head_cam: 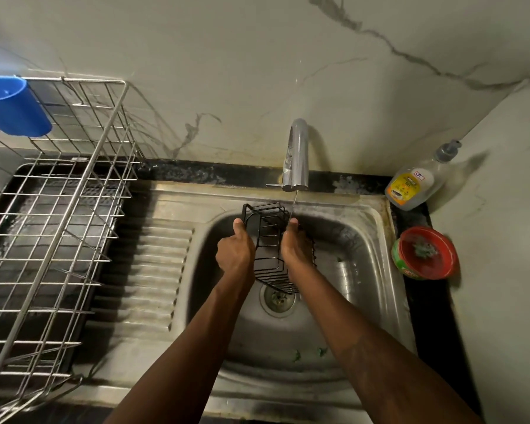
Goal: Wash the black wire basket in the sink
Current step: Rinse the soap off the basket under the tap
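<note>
The black wire basket [271,255] hangs tilted over the steel sink [361,270], above the drain [277,299]. My left hand [234,249] grips its left side, thumb up on the flat black plate. My right hand [294,247] holds its right side, thumb up near the rim. A thin stream of water falls from the chrome tap [297,154] onto the basket beside my right thumb. Both hands hide part of the basket's sides.
A steel wire dish rack [58,215] with a blue plastic cup holder [13,105] stands left, beside the ribbed drainboard [153,270]. A soap pump bottle [416,182] and a red-and-green tub holding a scrubber [426,254] sit on the right ledge. Green scraps [309,353] lie in the sink.
</note>
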Available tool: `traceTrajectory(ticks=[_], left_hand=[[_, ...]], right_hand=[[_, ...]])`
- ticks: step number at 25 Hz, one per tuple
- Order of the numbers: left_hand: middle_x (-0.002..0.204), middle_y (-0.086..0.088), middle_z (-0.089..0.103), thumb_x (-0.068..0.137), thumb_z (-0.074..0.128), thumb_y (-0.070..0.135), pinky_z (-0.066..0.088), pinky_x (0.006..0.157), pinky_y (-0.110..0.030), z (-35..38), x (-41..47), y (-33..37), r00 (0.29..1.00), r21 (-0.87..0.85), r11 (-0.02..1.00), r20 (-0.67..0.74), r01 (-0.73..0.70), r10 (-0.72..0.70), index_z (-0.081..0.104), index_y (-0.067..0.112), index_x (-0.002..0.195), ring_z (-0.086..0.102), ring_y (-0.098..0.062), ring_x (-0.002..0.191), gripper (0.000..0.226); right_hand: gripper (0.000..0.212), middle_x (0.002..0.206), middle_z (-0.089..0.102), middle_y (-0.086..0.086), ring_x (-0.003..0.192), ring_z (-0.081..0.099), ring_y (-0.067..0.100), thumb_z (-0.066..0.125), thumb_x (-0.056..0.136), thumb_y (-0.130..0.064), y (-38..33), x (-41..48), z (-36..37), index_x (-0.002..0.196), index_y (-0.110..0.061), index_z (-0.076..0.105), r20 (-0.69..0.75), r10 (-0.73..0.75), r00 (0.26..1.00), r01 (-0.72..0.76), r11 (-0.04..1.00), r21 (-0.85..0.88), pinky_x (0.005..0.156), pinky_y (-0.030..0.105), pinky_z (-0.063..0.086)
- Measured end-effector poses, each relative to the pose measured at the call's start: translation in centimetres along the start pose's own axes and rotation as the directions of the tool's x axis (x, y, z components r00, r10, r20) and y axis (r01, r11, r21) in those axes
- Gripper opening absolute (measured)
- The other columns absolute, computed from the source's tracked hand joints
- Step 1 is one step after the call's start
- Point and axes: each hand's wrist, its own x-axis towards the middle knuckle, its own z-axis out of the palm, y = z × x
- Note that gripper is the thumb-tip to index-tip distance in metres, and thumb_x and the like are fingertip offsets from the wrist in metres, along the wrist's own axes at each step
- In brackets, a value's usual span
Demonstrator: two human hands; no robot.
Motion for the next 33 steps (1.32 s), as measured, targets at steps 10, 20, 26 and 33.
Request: traceTrajectory(ticks=[10, 20, 26, 33], left_hand=[[0.083, -0.008, 0.072, 0.102, 0.054, 0.016, 0.05, 0.061, -0.017, 0.4, -6.4, 1.3, 0.594, 0.141, 0.607, 0.461, -0.782, 0.659, 0.071, 0.003, 0.095, 0.066, -0.017, 0.069, 0.022], [0.1, 0.008, 0.072, 0.097, 0.063, 0.044, 0.055, 0.077, -0.025, -4.1, -1.3, -0.8, 0.707, 0.277, 0.655, 0.374, -0.703, 0.6, 0.072, 0.025, 0.108, 0.067, -0.002, 0.083, 0.024], [0.126, -0.014, 0.065, 0.088, 0.072, 0.052, 0.063, 0.071, -0.054, -4.8, 2.0, -1.7, 0.799, 0.063, 0.996, 0.601, -0.057, 0.007, 0.052, 0.014, 0.137, 0.072, -0.041, 0.098, 0.065], [0.124, -0.007, 0.07, 0.101, 0.054, 0.017, 0.057, 0.08, -0.044, -5.3, 2.8, -2.7, 0.807, -0.115, 0.993, 0.588, 0.009, 0.06, 0.069, 0.029, 0.111, 0.069, -0.038, 0.102, 0.022]], right_hand=[[0.153, 0.15, 0.052, 0.015, 0.131, 0.056, 0.032, 0.08, 0.032, -0.088, -1.7, -4.1, -5.7, 0.153, -0.007, 0.036, 0.061, -0.109, 0.992, 0.098, 0.984, 0.152, 0.103, 0.045, 0.05], [0.042, 0.119, 0.068, 0.012, 0.106, 0.068, 0.034, 0.069, 0.08, -0.047, 6.2, -0.2, -11.8, 0.111, -0.018, 0.068, 0.196, -0.034, 0.98, -0.048, 0.918, 0.395, 0.093, 0.06, 0.054], [0.047, 0.117, 0.072, 0.013, 0.103, 0.073, 0.04, 0.063, 0.073, -0.024, 7.6, 0.8, -13.6, 0.118, -0.007, 0.064, 0.281, -0.063, 0.958, -0.111, 0.819, 0.563, 0.093, 0.071, 0.049], [0.055, 0.124, 0.068, 0.003, 0.106, 0.065, 0.023, 0.066, 0.087, -0.012, 4.9, -0.2, -12.3, 0.139, -0.024, 0.057, 0.147, -0.188, 0.971, 0.137, 0.942, 0.306, 0.079, 0.037, 0.056]])
